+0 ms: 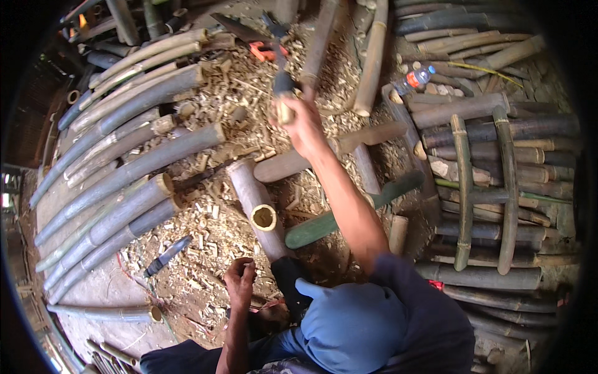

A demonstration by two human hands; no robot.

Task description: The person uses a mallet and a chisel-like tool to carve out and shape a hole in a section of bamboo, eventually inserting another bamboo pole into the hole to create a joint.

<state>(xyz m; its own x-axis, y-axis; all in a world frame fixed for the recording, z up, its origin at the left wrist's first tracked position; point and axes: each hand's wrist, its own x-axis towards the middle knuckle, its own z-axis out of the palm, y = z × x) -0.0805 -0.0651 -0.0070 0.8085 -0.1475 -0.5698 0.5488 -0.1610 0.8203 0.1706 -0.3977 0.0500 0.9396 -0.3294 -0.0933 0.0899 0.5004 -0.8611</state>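
The right hand [300,121] grips a pale-ended tool [285,113] well beyond the open bamboo end [263,219]; the left hand [240,280] curls, contents unclear, with chip-strewn floor [212,234] between it and the poles [128,209] with cut edges.

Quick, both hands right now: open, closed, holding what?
Left hand: fingers loosely curled, nothing visible in it; open or shut can't be told.
Right hand: closed around a pale-handled tool, exact kind unclear.

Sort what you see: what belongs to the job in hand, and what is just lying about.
Likely in the job:
black-and-tan tool, gripped in the right hand
bamboo with the pale-rimmed opening, near the left hand

Apparently lying about:
plastic bottle
orange-handled tool
pale shavings
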